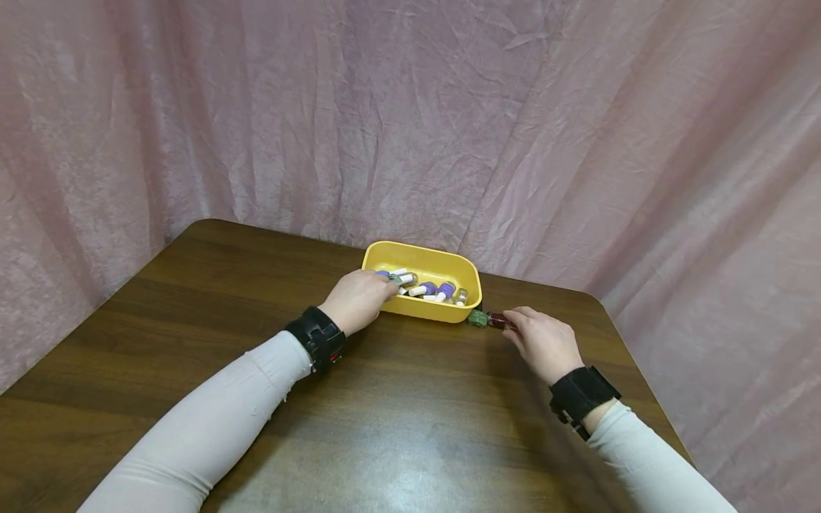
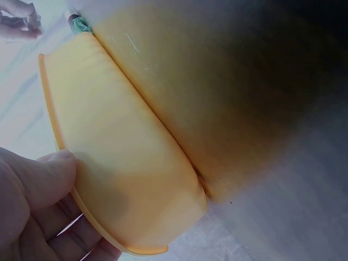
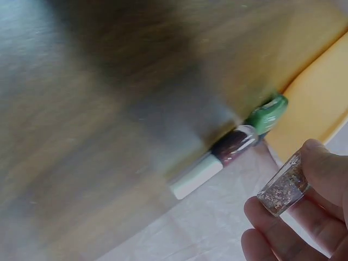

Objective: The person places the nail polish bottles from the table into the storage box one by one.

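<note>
My left hand (image 1: 360, 299) grips the near left rim of a yellow plastic bin (image 1: 426, 309); in the left wrist view its thumb (image 2: 51, 176) presses the outer wall and its fingers curl over the inside. Jumbled nail polish bottles (image 1: 445, 290), several with white caps and some purple, lie in the bin. My right hand (image 1: 544, 342) pinches a small clear nail polish bottle with glitter (image 3: 283, 190) between thumb and fingers. Beside it, a dark red nail polish bottle (image 3: 236, 144) with a white cap and a green bottle (image 3: 267, 114) lie end to end on the table.
The brown wooden table (image 1: 359, 420) has rounded far corners. A pink curtain (image 1: 436, 128) hangs right behind its back edge, close to the bin. The green bottle lies near the bin's right front corner.
</note>
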Tool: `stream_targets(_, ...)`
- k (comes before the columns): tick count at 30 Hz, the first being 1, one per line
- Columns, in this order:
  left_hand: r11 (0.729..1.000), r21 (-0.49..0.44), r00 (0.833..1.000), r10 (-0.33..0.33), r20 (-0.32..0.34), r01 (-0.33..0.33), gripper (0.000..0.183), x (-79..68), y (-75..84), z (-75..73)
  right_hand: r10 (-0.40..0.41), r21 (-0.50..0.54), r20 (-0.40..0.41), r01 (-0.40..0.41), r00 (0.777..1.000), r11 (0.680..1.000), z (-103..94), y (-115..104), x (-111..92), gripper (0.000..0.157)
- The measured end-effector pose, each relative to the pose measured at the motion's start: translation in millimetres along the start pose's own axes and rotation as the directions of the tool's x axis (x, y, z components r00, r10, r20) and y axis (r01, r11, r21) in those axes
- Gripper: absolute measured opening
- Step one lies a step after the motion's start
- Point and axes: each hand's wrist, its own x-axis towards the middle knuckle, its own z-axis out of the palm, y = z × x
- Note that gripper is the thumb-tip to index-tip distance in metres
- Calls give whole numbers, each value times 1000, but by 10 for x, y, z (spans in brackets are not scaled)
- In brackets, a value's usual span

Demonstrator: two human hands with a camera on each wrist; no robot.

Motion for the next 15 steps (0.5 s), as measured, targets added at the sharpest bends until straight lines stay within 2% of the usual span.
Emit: stream_targets(15,1000,-1,1000,6,-6,-6,9,-7,19,-21,-59,22,-28,59,998,998,-53,-223,346,32)
